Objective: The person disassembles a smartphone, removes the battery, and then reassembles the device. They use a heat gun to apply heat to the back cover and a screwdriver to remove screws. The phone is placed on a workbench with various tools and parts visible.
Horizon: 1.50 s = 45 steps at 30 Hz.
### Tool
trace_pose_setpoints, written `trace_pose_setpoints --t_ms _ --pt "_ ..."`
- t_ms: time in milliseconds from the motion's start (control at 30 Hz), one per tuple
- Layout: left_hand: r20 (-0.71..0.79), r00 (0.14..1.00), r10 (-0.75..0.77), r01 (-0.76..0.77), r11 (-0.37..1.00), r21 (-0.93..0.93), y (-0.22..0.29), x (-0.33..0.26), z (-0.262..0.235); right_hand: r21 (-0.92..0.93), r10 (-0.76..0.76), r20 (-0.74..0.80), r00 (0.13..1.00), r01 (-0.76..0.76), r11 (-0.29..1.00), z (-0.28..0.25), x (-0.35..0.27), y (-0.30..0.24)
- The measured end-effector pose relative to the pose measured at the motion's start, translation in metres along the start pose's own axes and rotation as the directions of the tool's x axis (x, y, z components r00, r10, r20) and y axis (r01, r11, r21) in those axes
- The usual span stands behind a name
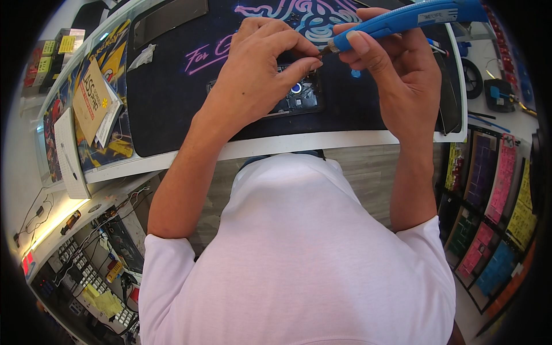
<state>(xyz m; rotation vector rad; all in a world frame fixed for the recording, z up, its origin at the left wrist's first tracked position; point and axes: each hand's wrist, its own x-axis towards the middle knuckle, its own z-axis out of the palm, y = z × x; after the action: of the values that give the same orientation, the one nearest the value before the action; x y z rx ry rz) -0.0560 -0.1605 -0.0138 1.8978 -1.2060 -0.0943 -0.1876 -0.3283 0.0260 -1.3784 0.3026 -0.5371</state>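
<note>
1. Blue plastic is the main thing here: the right hand (391, 69) is holding a blue electric screwdriver (402, 20), pen-shaped, with thumb and fingers wrapped around the front end near the tip. It's pointing down-left toward the left hand.
2. Left hand (270, 52) is pinching something tiny between thumb and forefinger right at the driver's tip. Its grip is pressed together, but on what I can't tell, probably a screw or a bit.
3. Under both hands there's an opened dark device (299, 98) lying on the black mat (172, 103), with a blue ring showing inside it. The mat is sitting on the white bench (276, 146).
4. Handling guess: the driver is looking light and stiff, and holding it low near the tip like that is giving the best control. Whatever's being pinched is going to be tiny, slippery and easy to drop. The open device is looking fragile inside, so I'd only be taking it by its outer edges.
5. Hard to see: the left palm is covering most of the device, so its full shape is hidden. The driver's tip is mostly buried behind the fingertips. The back end of the driver is bending off toward the picture's rim.
6. Off to the left, a brown paper packet (92, 103) is lying on a colourful printed sheet.
</note>
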Motion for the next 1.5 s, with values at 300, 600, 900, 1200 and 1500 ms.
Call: trace_pose_setpoints --t_ms 300,600,900,1200,1500 --pt "-0.06 0.998 0.015 -0.02 0.997 -0.072 0.003 0.002 -0.001 -0.189 -0.11 -0.049 0.993 0.099 0.977 0.008 -0.005 -0.014" --pt "-0.027 0.998 -0.054 0.049 0.983 -0.179 0.007 0.004 -0.008 -0.229 -0.198 -0.075 0.977 0.176 0.957 0.009 -0.006 -0.021" --pt "-0.013 0.996 -0.094 0.088 0.964 -0.25 0.007 0.005 -0.008 -0.221 -0.186 -0.12 0.975 0.157 0.963 0.013 -0.006 -0.025" --pt "-0.029 0.991 -0.129 0.109 0.922 -0.372 0.004 0.004 -0.003 -0.204 -0.217 -0.055 0.975 0.202 0.958 0.006 -0.006 -0.017" --pt "-0.002 1.0 0.0 0.0 0.996 -0.084 0.0 0.002 -0.001 -0.221 -0.07 0.067 0.995 0.084 0.972 0.0 0.001 -0.009"
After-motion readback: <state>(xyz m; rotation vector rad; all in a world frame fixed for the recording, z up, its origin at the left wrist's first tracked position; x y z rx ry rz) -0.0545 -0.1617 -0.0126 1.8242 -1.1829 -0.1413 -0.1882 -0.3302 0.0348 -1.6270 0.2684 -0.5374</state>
